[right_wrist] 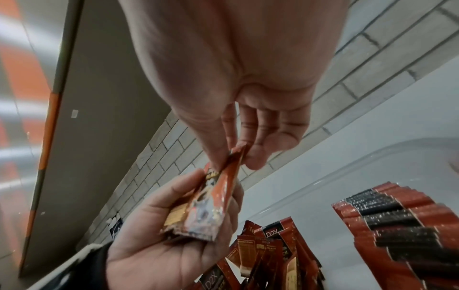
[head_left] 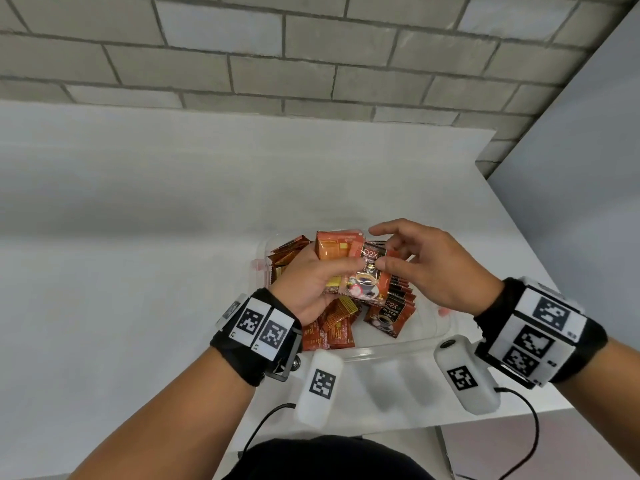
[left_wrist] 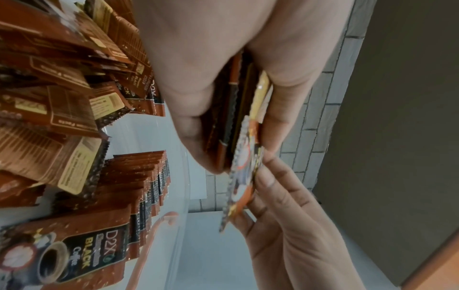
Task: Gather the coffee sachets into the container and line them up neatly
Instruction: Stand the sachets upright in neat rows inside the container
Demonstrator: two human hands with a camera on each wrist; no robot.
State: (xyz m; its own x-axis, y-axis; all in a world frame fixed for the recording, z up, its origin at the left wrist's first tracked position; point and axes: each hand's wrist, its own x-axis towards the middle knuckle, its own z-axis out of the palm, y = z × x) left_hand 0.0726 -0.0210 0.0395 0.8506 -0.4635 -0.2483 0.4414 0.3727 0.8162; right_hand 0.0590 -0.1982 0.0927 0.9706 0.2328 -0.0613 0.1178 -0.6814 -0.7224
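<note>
My left hand (head_left: 311,280) grips a small stack of coffee sachets (head_left: 341,252) above the clear plastic container (head_left: 398,348). The front sachet (head_left: 369,275) is brown-orange with a coffee cup print. My right hand (head_left: 393,249) pinches its far edge between thumb and fingers. In the right wrist view the right hand (right_wrist: 236,153) holds the sachet's corner (right_wrist: 216,194), while the left hand (right_wrist: 174,235) cups the stack. Inside the container a neat row of sachets (head_left: 398,299) stands on the right, and a loose pile (head_left: 332,327) lies on the left. The left wrist view shows the stack (left_wrist: 231,117) edge-on.
The container sits on a white table (head_left: 138,220) near its front right corner. A grey brick wall (head_left: 277,57) runs behind and a grey panel (head_left: 588,168) stands at the right. Black cables (head_left: 533,431) hang from the wrist cameras below the table's front edge.
</note>
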